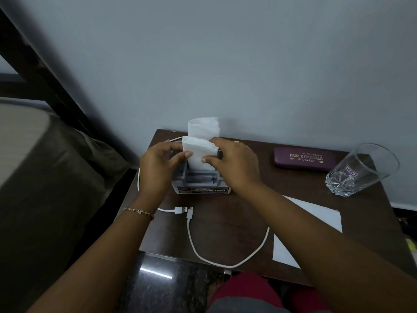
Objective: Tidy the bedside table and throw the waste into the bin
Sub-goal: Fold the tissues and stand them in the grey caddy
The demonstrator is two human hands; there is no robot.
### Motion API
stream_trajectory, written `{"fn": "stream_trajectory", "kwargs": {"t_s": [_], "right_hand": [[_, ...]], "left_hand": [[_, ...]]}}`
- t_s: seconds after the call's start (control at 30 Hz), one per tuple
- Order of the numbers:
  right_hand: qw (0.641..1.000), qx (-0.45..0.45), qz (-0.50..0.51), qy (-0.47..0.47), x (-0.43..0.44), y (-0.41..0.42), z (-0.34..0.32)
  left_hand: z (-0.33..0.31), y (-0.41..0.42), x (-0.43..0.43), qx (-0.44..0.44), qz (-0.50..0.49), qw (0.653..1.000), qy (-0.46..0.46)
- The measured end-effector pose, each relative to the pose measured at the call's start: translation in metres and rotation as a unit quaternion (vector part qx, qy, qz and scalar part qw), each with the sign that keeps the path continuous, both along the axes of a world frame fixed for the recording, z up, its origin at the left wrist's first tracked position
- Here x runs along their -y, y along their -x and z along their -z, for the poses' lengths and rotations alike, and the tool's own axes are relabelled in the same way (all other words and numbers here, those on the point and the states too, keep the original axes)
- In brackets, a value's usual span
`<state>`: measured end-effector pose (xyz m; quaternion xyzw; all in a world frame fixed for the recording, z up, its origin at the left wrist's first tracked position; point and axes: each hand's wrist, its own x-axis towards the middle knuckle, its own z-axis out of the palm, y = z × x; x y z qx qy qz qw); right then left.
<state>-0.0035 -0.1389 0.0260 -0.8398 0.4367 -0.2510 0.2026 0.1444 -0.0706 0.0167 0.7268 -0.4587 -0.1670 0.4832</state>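
White folded paper napkin [198, 154] stands upright, long axis vertical, its lower end at the slot of the grey plastic holder [200, 180] straight below; your left hand [155, 168] pinches its left edge, your right hand [234, 163] its right, both equally near

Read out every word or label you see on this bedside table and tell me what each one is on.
"PRINCE OPTICALS" and "ROURKELA": purple spectacle case; the tiny line above is too small to read.
"OPEL": label on the grey tissue holder; rest of it blurred.
Sticker on the glass: unreadable.
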Motion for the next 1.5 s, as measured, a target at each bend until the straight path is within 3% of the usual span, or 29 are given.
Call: {"fn": "stream_trajectory", "kwargs": {"t_s": [0.1,0.2,0.3,0.37,0.43,0.53,0.63,0.83,0.9,0.97,1.17,1.23,1.33,1.5], "right_hand": [[1.0,0.009,0.003,-0.024,0.0,0.001,0.002],[0.989,0.108,0.034,-0.092,0.002,0.006,-0.007],[0.952,0.255,0.1,-0.134,-0.001,0.033,-0.013],[0.923,0.31,0.171,-0.151,-0.011,0.068,-0.01],[0.9,0.31,0.254,-0.175,-0.028,0.114,0.002],[0.89,0.218,0.363,-0.172,-0.062,0.18,0.025],[0.889,0.087,0.414,-0.176,-0.089,0.222,0.048],[0.894,-0.059,0.401,-0.192,-0.107,0.224,0.061],[0.899,-0.109,0.385,-0.178,-0.106,0.214,0.058],[0.893,-0.13,0.38,-0.202,-0.103,0.205,0.053],[0.861,-0.022,0.385,-0.33,-0.099,0.207,0.048],[0.857,0.076,0.369,-0.352,-0.101,0.214,0.051],[0.836,0.205,0.361,-0.358,-0.101,0.222,0.049],[0.826,0.253,0.378,-0.333,-0.096,0.231,0.06]], "left_hand": [[0.0,0.004,-0.001,-0.001,-0.009,1.0,-0.003],[-0.002,0.006,-0.006,-0.02,-0.044,0.999,0.009],[-0.011,0.027,-0.026,-0.13,-0.103,0.984,0.058],[-0.014,0.058,-0.048,-0.22,-0.112,0.968,0.042],[-0.014,0.103,-0.066,-0.313,-0.066,0.947,-0.036],[0.0,0.169,-0.075,-0.407,0.04,0.901,-0.144],[0.017,0.215,-0.072,-0.34,0.107,0.91,-0.213],[0.034,0.246,-0.058,-0.126,0.053,0.947,-0.292],[0.037,0.25,-0.057,-0.113,0.025,0.948,-0.298],[0.041,0.252,-0.057,-0.156,0.015,0.95,-0.269],[0.04,0.253,-0.059,-0.202,0.043,0.942,-0.263],[0.04,0.252,-0.058,-0.231,0.046,0.943,-0.233],[0.041,0.245,-0.053,-0.266,0.039,0.942,-0.203],[0.044,0.244,-0.054,-0.204,0.081,0.959,-0.179]]}}
